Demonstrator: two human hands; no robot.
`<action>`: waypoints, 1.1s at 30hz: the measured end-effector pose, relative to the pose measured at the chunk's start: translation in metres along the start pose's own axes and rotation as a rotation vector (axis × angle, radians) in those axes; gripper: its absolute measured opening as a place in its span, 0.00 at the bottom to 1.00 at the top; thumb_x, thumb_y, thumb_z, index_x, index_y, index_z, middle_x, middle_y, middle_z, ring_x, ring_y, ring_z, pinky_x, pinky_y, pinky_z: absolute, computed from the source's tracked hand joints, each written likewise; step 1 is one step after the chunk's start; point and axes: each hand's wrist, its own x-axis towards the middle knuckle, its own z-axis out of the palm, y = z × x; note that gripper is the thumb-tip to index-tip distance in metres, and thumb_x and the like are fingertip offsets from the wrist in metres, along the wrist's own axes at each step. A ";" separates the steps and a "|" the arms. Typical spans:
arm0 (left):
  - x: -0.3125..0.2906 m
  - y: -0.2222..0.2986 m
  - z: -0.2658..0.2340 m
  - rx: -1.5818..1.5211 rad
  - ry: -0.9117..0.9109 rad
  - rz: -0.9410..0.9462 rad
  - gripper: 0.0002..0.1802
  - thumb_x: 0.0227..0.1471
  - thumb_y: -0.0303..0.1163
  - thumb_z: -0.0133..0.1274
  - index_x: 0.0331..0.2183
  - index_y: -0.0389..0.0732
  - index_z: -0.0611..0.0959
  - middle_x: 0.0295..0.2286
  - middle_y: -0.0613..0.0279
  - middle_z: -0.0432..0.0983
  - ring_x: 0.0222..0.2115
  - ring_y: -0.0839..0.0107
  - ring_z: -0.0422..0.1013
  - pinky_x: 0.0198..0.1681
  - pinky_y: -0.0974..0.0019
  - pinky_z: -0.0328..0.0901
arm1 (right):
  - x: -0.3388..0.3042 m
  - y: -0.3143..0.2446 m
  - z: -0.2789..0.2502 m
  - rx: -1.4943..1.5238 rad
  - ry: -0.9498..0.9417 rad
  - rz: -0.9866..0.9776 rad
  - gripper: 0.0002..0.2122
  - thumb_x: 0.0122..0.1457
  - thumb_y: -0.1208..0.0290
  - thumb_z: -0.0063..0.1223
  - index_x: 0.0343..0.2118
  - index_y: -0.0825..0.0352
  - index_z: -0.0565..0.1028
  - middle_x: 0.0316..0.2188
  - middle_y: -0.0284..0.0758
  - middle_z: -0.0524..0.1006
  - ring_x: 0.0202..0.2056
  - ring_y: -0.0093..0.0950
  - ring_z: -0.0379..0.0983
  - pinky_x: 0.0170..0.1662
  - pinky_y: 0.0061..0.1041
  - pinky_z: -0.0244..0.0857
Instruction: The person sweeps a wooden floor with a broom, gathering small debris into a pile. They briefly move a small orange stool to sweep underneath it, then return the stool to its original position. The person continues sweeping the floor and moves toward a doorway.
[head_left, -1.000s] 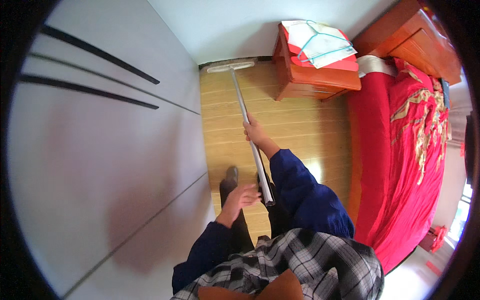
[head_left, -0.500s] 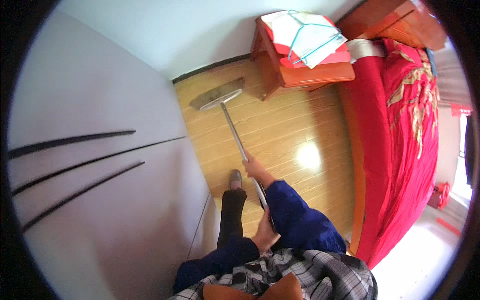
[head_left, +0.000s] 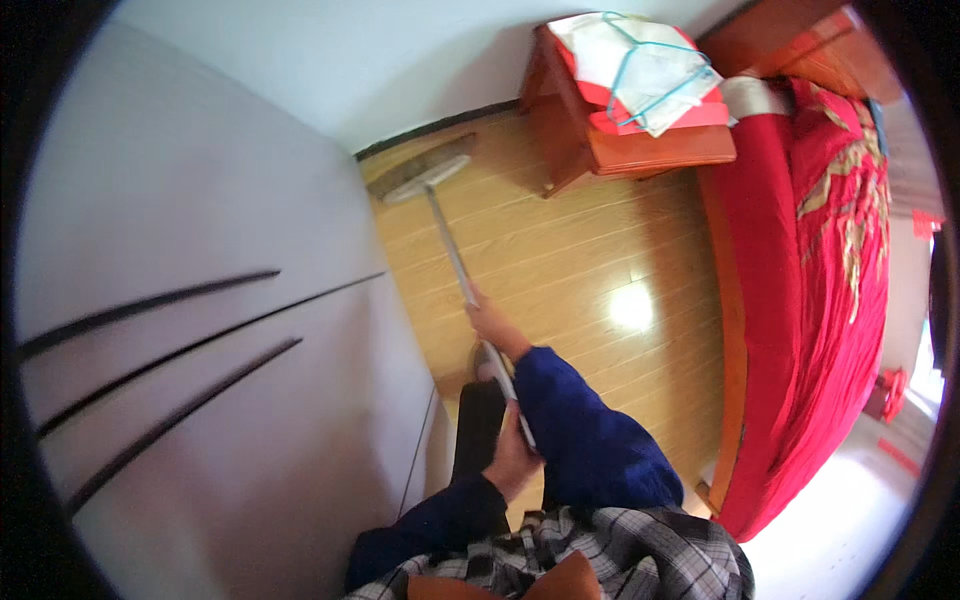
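Observation:
A broom (head_left: 452, 245) with a long pale handle slants away from me across the wooden floor. Its wide head with grey-brown bristles (head_left: 405, 167) lies in the far left corner, close to the wall's dark skirting and the grey wardrobe. Partway down the handle, my right hand (head_left: 495, 325) is wrapped round it. Closer to my body, my left hand (head_left: 514, 462) grips the handle near its upper end; some of its fingers are hidden. Both forearms wear blue sleeves.
A grey wardrobe (head_left: 230, 420) with long black handles stands on the left. At the far side is a reddish wooden nightstand (head_left: 660, 152) carrying papers and a blue clothes hanger (head_left: 640, 43). A bed with a red cover (head_left: 770, 330) runs along the right.
The broom's head has slid a little left and away from me, toward the corner. Both hands have moved slightly left with the handle, still holding it.

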 end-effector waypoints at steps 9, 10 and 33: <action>-0.033 -0.095 -0.045 -0.005 -0.393 -0.263 0.22 0.63 0.54 0.38 0.42 0.46 0.71 0.35 0.60 0.72 0.38 0.62 0.72 0.42 0.49 0.69 | -0.117 -0.001 -0.043 -0.141 0.016 -0.059 0.29 0.61 0.67 0.44 0.66 0.52 0.53 0.19 0.38 0.70 0.15 0.26 0.68 0.19 0.27 0.67; -0.037 -0.082 -0.031 0.090 -0.272 -0.189 0.20 0.63 0.53 0.39 0.36 0.46 0.72 0.27 0.61 0.72 0.31 0.63 0.73 0.37 0.50 0.70 | -0.107 -0.009 -0.040 -0.118 0.017 -0.067 0.29 0.61 0.68 0.44 0.66 0.53 0.53 0.19 0.38 0.70 0.16 0.27 0.69 0.19 0.26 0.67; -0.003 -0.127 -0.038 0.407 -0.434 -0.717 0.30 0.63 0.54 0.38 0.53 0.38 0.69 0.45 0.50 0.75 0.44 0.54 0.73 0.49 0.50 0.67 | -0.174 0.008 -0.110 -0.060 -0.005 0.082 0.30 0.61 0.69 0.42 0.67 0.51 0.51 0.19 0.39 0.71 0.15 0.30 0.68 0.20 0.29 0.68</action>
